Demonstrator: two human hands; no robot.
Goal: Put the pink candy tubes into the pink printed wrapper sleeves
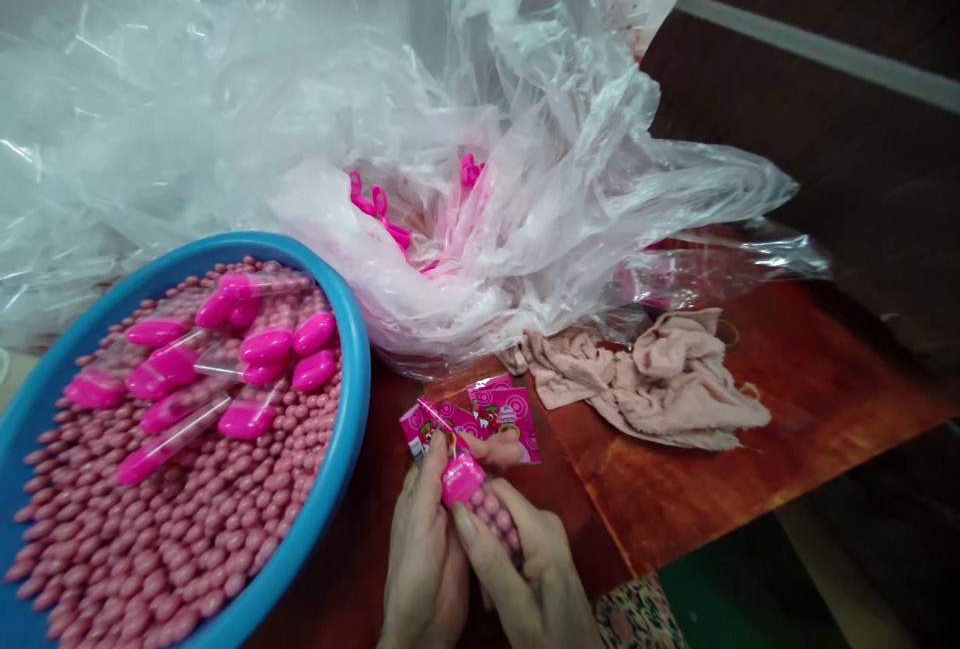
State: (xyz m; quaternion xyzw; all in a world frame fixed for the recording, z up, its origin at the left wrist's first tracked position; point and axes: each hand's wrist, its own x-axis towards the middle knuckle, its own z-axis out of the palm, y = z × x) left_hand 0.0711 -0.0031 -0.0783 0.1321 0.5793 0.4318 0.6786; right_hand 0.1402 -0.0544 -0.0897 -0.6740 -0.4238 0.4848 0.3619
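My left hand (422,554) and my right hand (529,574) meet at the bottom centre, both gripping a clear tube with a pink cap (463,479) filled with pink candies. The fingers of my left hand also touch small pink printed packets (504,411) lying on the table just beyond the tube. A blue basin (346,409) at the left holds a mass of pink candies (165,539) and several filled pink-capped tubes (247,354) on top.
A big crumpled clear plastic bag (450,149) with pink plastic parts (379,209) inside fills the back. A beige cloth (660,379) lies on the reddish-brown table (750,469) at the right. The table's edge runs down the right side.
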